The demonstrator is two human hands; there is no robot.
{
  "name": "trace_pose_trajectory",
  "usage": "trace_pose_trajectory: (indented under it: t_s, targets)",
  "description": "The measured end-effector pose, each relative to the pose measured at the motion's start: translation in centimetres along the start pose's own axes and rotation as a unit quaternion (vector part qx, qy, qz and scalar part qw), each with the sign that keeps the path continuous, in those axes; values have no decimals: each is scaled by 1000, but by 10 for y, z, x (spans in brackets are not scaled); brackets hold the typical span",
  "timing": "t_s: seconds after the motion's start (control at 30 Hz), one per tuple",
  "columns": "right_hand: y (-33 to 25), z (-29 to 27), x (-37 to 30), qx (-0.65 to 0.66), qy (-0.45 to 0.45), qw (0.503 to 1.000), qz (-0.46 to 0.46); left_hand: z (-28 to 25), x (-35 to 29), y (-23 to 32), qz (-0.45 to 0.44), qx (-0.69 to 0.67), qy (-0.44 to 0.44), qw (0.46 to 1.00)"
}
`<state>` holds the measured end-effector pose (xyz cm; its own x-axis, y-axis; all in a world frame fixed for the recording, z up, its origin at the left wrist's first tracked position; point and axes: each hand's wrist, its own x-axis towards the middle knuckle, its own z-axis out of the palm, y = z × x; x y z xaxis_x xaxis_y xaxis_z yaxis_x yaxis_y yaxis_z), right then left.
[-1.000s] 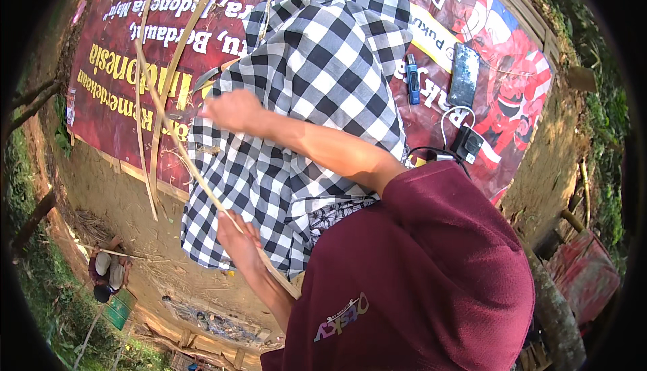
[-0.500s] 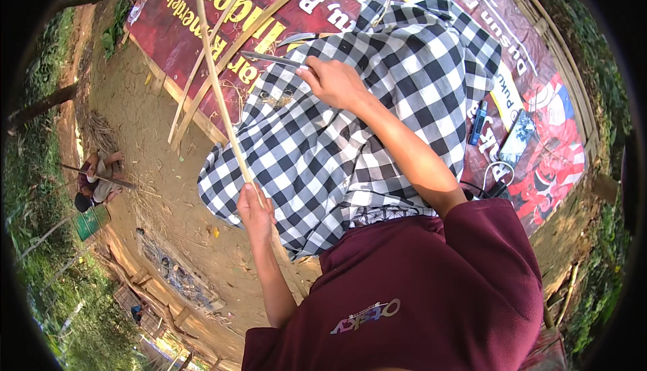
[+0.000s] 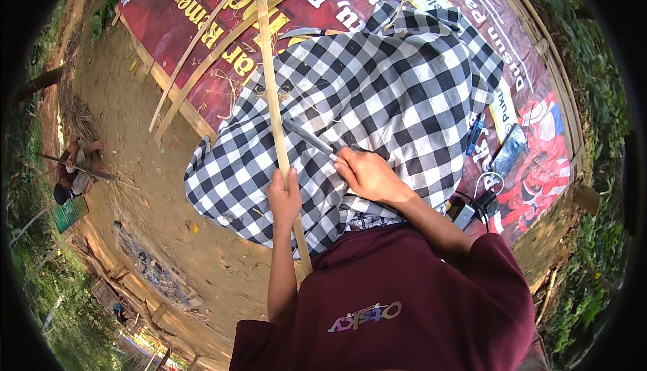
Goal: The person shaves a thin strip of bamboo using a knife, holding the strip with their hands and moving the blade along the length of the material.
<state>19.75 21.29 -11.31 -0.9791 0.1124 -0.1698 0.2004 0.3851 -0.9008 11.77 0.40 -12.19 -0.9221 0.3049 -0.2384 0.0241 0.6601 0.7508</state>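
Observation:
My left hand (image 3: pixel 284 196) is closed round a long, pale bamboo strip (image 3: pixel 271 81), which runs from near my body up past the top of the view. In my right hand (image 3: pixel 369 174) is a knife (image 3: pixel 310 138), its blade pointing up and left, with the tip close beside the strip; whether they touch I cannot tell. A black-and-white checked cloth (image 3: pixel 404 81) covers my lap beneath both hands. Thin shavings (image 3: pixel 290 95) lie on the cloth near the strip.
A printed red banner (image 3: pixel 175 20) covers the platform, with more bamboo strips (image 3: pixel 216 51) and a curved blade (image 3: pixel 303 33) on it. At right lie a phone (image 3: pixel 509 152), a blue pen-like object (image 3: pixel 476 134) and cables (image 3: pixel 486 186). Another person (image 3: pixel 77 165) sits on the ground at far left.
My right hand has brought the knife down toward my body, nearer my left hand. The bamboo strip has swung rightward and stands more upright. My left hand has shifted slightly right.

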Motion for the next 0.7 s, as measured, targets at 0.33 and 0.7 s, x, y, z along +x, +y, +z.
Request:
trace_pose_trajectory:
  t_s: [0.33, 0.7]
  targets:
    - [-12, -9, 96, -131, -23, 979, -157, -20, -9, 8, -184, -373, -130, 900]
    - [26, -104, 186, -295, 232, 912, 167, -56, -107, 12, -208, -352, -186, 893]
